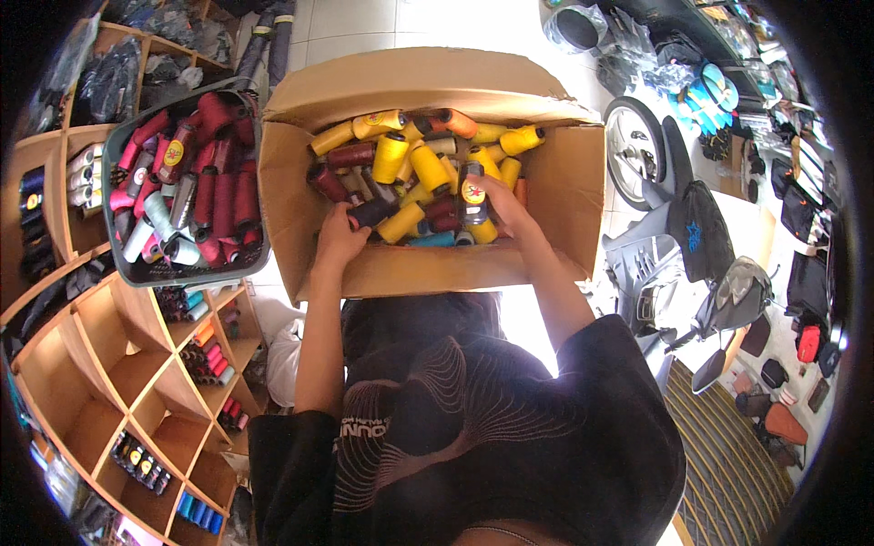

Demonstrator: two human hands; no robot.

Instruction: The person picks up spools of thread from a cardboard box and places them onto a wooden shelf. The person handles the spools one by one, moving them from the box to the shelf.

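Observation:
An open cardboard box (428,273) in front of me holds a jumble of thread spools, mostly yellow ones (390,157), with maroon, orange and blue among them. Inside its left part, my left hand (341,238) is closed around the end of a dark thread spool (373,214). My right hand (503,205), further right in the box, grips a dark grey thread spool (474,207) with a round label, standing roughly upright. A maroon spool (328,182) lies just beyond my left hand. Some fingertips of both hands are hidden.
Left of the box stands a dark plastic basket (127,270) heaped with red, maroon and pale spools. Wooden cubby shelves (127,414), some holding spools, curve along the left. A scooter (669,227) stands close on the right, near a wall hung with goods.

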